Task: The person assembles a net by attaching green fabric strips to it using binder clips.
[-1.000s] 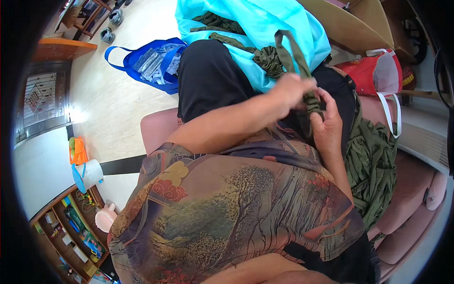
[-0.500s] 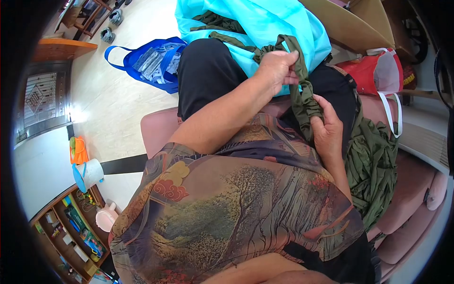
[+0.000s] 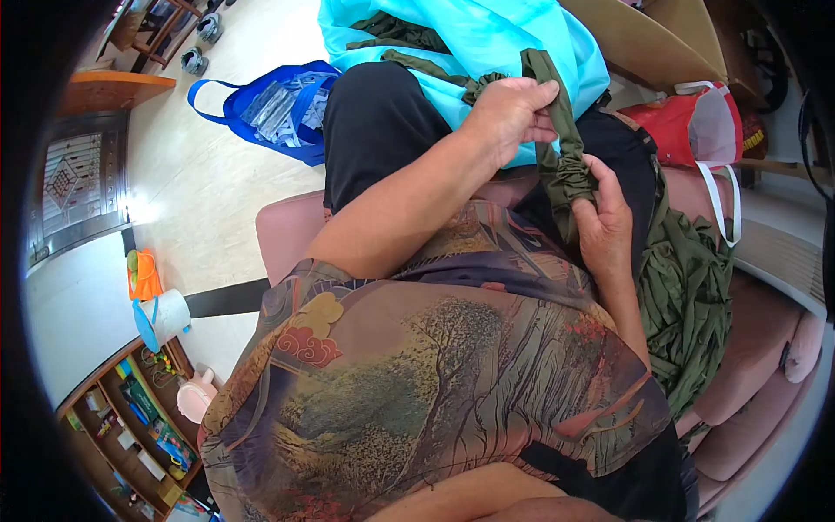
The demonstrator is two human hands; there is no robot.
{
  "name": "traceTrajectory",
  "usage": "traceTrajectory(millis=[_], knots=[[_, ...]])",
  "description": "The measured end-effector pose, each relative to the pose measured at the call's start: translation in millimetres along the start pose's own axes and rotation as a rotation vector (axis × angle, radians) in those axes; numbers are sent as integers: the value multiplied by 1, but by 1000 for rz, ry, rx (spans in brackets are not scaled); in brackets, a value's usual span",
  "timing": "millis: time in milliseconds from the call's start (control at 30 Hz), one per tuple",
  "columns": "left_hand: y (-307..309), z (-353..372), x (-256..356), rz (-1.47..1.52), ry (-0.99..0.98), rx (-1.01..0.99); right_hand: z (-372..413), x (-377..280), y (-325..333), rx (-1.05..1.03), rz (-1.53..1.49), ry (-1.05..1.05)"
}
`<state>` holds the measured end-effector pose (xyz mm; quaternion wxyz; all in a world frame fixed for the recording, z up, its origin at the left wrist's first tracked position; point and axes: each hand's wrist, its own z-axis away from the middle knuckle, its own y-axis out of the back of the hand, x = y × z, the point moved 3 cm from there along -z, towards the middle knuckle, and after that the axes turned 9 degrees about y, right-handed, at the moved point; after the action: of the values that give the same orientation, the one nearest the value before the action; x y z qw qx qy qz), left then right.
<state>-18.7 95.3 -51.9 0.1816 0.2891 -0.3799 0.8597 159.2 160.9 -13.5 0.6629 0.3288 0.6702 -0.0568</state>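
My left hand (image 3: 511, 113) is closed on an olive-green fabric strip (image 3: 570, 130), pinching it between thumb and fingers near its upper end. Lower down, my right hand (image 3: 604, 217) grips the same strip where the cloth is bunched into gathers. The strip runs between both hands above my lap, its top folded over. Behind my left hand, more green cloth (image 3: 417, 65) trails over a bright turquoise bag or sheet (image 3: 522, 39). A crumpled heap of the same green fabric (image 3: 687, 296) lies beside my right forearm on the pink seat.
On the floor at left stands a blue tote bag (image 3: 235, 122) filled with clear plastic packets. To the right are a red bag (image 3: 678, 126) with white handles and a cardboard box (image 3: 652, 43). A wooden shelf unit (image 3: 109, 391) holds small items at lower left.
My left hand has shifted slightly up and to the right with the strip, whose folded top now stands straighter. My right hand keeps its grip at nearly the same spot.
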Motion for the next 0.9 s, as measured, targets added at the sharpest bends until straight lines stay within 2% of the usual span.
traceTrajectory(millis=[67, 167, 200, 300, 400, 500, 600, 700, 733, 833, 867, 900], knots=[[4, -7, 5, 1, -54, 22, -6, -9, -1, 35, -12, 12], [-6, 0, 13, 34, -158, -28, -21, -10, 0, -91, -9, -68], [-11, 2, 17, 40, -200, -22, -26, -8, -5, -79, -48, -38], [-22, 7, 32, 62, -257, 3, -43, -20, -11, -87, 92, 65], [-15, 6, 55, 98, -336, 37, -49, -27, -11, -151, 18, -52], [0, -17, 69, 207, -354, 86, -47, -24, -3, -186, 171, -20], [28, -29, 87, 257, -358, 11, -34, -16, 0, -201, 368, 200], [35, -25, 93, 302, -309, 72, -27, -35, 2, -147, 702, 580], [33, -25, 93, 289, -310, 73, -27, -26, 7, -240, 686, 520], [22, -19, 86, 253, -314, 79, -38, -28, 11, -145, 363, 294], [16, -18, 79, 246, -335, 59, -45, -34, 9, -130, 428, 384], [14, -21, 71, 245, -337, 38, -52, -33, 4, -121, 287, 286]])
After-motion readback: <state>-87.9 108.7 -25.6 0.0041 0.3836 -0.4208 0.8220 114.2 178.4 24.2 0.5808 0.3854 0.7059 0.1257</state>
